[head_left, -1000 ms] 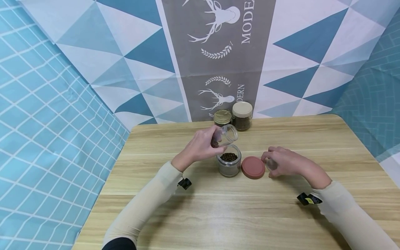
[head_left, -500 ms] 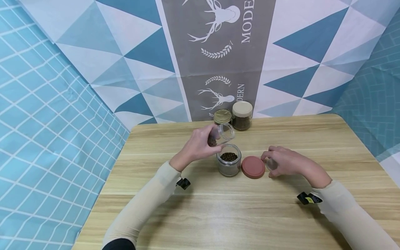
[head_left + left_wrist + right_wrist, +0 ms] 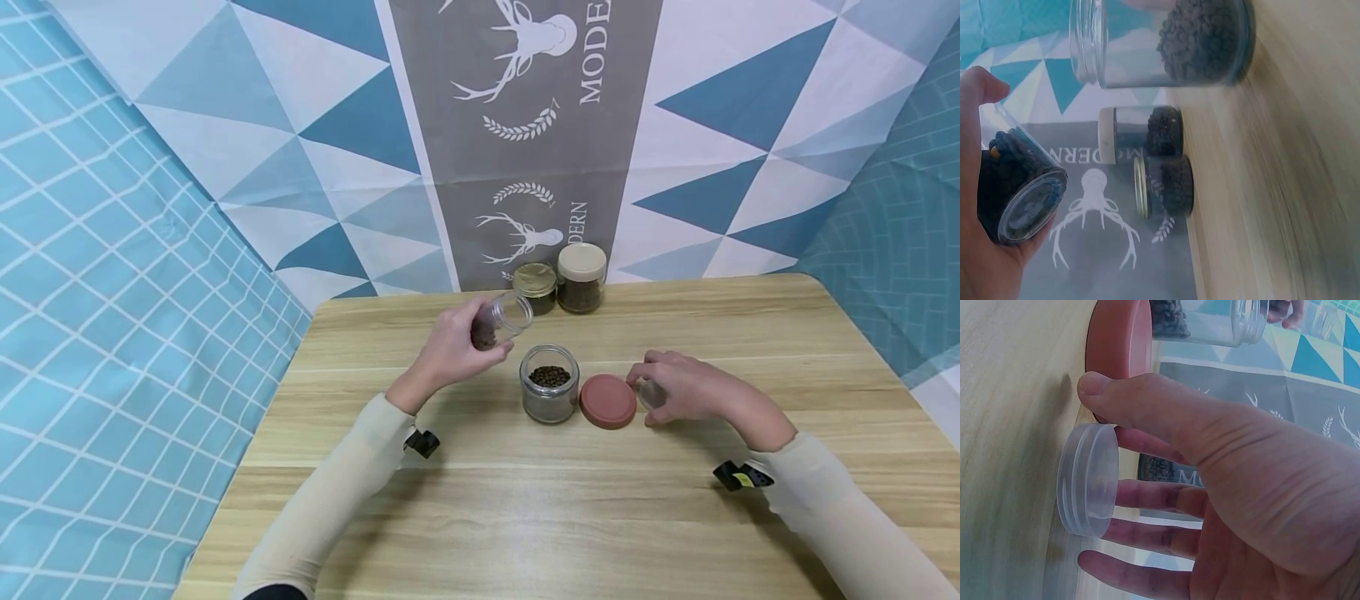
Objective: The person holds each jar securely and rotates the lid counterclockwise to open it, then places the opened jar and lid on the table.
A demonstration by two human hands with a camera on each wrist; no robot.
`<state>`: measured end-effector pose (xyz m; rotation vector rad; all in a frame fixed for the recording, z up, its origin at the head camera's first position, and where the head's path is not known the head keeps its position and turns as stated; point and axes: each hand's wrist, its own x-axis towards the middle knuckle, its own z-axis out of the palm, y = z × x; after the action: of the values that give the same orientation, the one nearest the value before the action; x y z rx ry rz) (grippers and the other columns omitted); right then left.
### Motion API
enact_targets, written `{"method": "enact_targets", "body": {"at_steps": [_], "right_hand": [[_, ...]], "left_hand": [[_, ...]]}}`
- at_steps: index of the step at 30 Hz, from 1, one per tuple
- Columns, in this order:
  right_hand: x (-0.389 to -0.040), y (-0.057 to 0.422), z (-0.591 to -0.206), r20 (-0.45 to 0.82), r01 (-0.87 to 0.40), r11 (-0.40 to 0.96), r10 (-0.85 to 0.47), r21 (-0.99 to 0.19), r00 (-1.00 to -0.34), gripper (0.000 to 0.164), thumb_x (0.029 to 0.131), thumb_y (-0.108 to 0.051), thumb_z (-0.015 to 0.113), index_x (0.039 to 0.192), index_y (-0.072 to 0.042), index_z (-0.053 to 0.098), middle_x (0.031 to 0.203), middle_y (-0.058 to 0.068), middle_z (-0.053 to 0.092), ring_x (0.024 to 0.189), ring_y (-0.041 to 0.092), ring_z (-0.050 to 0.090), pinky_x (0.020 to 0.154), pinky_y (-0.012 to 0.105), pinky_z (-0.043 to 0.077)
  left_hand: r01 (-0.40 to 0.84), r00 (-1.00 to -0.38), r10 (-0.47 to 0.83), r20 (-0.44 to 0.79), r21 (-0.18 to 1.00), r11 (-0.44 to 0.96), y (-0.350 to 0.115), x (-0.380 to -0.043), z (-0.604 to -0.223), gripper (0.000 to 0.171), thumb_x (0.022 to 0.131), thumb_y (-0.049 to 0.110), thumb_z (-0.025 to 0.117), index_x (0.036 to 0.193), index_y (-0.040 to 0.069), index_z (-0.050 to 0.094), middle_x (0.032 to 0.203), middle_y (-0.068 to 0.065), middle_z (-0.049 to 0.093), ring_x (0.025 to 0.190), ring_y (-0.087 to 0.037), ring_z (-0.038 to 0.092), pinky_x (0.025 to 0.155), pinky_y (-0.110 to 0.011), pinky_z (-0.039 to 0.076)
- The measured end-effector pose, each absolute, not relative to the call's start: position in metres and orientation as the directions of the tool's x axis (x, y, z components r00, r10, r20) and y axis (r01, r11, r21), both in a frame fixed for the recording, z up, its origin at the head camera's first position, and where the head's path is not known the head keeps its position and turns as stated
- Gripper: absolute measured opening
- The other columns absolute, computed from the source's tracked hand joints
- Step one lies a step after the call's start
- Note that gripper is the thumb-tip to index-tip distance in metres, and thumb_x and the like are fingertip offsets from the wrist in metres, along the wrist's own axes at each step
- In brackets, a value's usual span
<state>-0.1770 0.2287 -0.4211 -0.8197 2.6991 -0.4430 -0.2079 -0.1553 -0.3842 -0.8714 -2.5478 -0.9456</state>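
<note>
My left hand (image 3: 456,343) grips a small clear jar (image 3: 498,321) of dark beans, tilted with its uncovered mouth facing up and right. In the left wrist view, the base of this held jar (image 3: 1034,203) faces the camera. Below and right of it, a wider glass jar (image 3: 550,408) stands lidless on the table, dark beans inside. A red lid (image 3: 608,402) lies beside that jar. My right hand (image 3: 690,390) rests around a translucent lid (image 3: 1088,481) on the table, fingers spread and loosely bent; firm contact with the lid is hard to tell.
Two closed jars stand at the table's back edge: one with a gold lid (image 3: 535,280), one with a cream lid (image 3: 582,262). The wooden table (image 3: 525,517) meets a patterned cloth backdrop (image 3: 525,125) behind them. A blue gridded cloth (image 3: 135,333) hangs on the left.
My left hand has moved left and slightly up with the small jar, away from above the wider jar. The right hand and the lids have stayed put.
</note>
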Motion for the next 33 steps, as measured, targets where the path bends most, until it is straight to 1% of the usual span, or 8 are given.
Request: {"method": "enact_targets", "body": {"at_steps": [6, 9, 16, 20, 24, 28, 30, 33], "right_hand": [[-0.177, 0.229, -0.422, -0.174, -0.488, 0.792, -0.574, -0.367, -0.800, 0.056, 0.078, -0.029, 0.102, 0.126, -0.014, 0.079, 0.118, 0.009, 0.071, 0.105, 0.026, 0.067, 0.094, 0.054, 0.062], [-0.176, 0.229, -0.422, -0.173, -0.486, 0.793, -0.572, -0.368, -0.802, 0.055, 0.078, -0.029, 0.102, 0.126, -0.014, 0.079, 0.118, 0.009, 0.071, 0.105, 0.026, 0.066, 0.094, 0.054, 0.062], [-0.176, 0.228, -0.422, -0.175, -0.490, 0.792, -0.575, -0.365, -0.799, 0.055, 0.078, -0.029, 0.102, 0.125, -0.014, 0.079, 0.118, 0.008, 0.071, 0.107, 0.026, 0.066, 0.096, 0.055, 0.061], [-0.176, 0.227, -0.422, -0.181, -0.491, 0.794, -0.575, -0.359, -0.798, 0.054, 0.079, -0.030, 0.102, 0.125, -0.014, 0.079, 0.119, 0.008, 0.070, 0.108, 0.027, 0.066, 0.097, 0.056, 0.061], [-0.176, 0.227, -0.423, -0.180, -0.487, 0.795, -0.572, -0.362, -0.800, 0.054, 0.079, -0.030, 0.102, 0.125, -0.014, 0.079, 0.119, 0.007, 0.071, 0.107, 0.026, 0.066, 0.096, 0.055, 0.061], [-0.177, 0.227, -0.422, -0.182, -0.482, 0.794, -0.571, -0.370, -0.801, 0.056, 0.079, -0.031, 0.102, 0.126, -0.013, 0.079, 0.118, 0.007, 0.071, 0.107, 0.026, 0.066, 0.095, 0.053, 0.061], [-0.177, 0.227, -0.422, -0.182, -0.483, 0.793, -0.572, -0.371, -0.800, 0.056, 0.079, -0.032, 0.102, 0.127, -0.013, 0.079, 0.118, 0.008, 0.071, 0.106, 0.026, 0.066, 0.095, 0.053, 0.060], [-0.177, 0.227, -0.422, -0.186, -0.477, 0.796, -0.568, -0.372, -0.802, 0.057, 0.078, -0.032, 0.102, 0.127, -0.013, 0.079, 0.119, 0.008, 0.071, 0.107, 0.026, 0.066, 0.095, 0.053, 0.060]], "left_hand": [[0.617, -0.785, 0.415, 0.460, 0.517, 0.593, -0.164, -0.209, -0.387, 0.050, 0.088, 0.024, 0.089, 0.128, 0.000, 0.070, 0.107, -0.017, 0.081, 0.084, -0.026, 0.071, 0.075, -0.035, 0.058], [0.603, -0.797, 0.388, 0.463, 0.563, 0.566, -0.167, -0.209, -0.386, 0.051, 0.089, 0.022, 0.089, 0.131, 0.000, 0.070, 0.111, -0.018, 0.082, 0.088, -0.027, 0.074, 0.078, -0.035, 0.060], [0.505, -0.860, 0.314, 0.403, 0.761, 0.406, -0.171, -0.206, -0.382, 0.048, 0.093, 0.013, 0.088, 0.136, 0.003, 0.069, 0.127, -0.020, 0.079, 0.102, -0.023, 0.075, 0.084, -0.023, 0.058], [0.467, -0.874, 0.305, 0.378, 0.825, 0.317, -0.171, -0.206, -0.382, 0.049, 0.093, 0.008, 0.084, 0.139, 0.002, 0.067, 0.137, -0.024, 0.074, 0.112, -0.019, 0.072, 0.090, -0.022, 0.059], [0.452, -0.876, 0.311, 0.368, 0.852, 0.266, -0.169, -0.206, -0.387, 0.050, 0.092, 0.007, 0.083, 0.137, -0.002, 0.064, 0.132, -0.027, 0.074, 0.111, -0.012, 0.071, 0.092, -0.022, 0.059], [0.433, -0.878, 0.324, 0.352, 0.872, 0.227, -0.165, -0.205, -0.396, 0.049, 0.090, 0.006, 0.084, 0.132, -0.003, 0.062, 0.122, -0.030, 0.077, 0.105, -0.004, 0.074, 0.089, -0.020, 0.061], [0.429, -0.875, 0.337, 0.347, 0.878, 0.212, -0.163, -0.204, -0.401, 0.047, 0.089, 0.004, 0.084, 0.129, -0.003, 0.062, 0.119, -0.031, 0.077, 0.102, -0.003, 0.074, 0.087, -0.020, 0.062], [0.419, -0.876, 0.346, 0.335, 0.885, 0.202, -0.161, -0.204, -0.409, 0.044, 0.087, 0.001, 0.085, 0.125, -0.003, 0.063, 0.116, -0.031, 0.077, 0.102, -0.004, 0.074, 0.091, -0.020, 0.062]]}}
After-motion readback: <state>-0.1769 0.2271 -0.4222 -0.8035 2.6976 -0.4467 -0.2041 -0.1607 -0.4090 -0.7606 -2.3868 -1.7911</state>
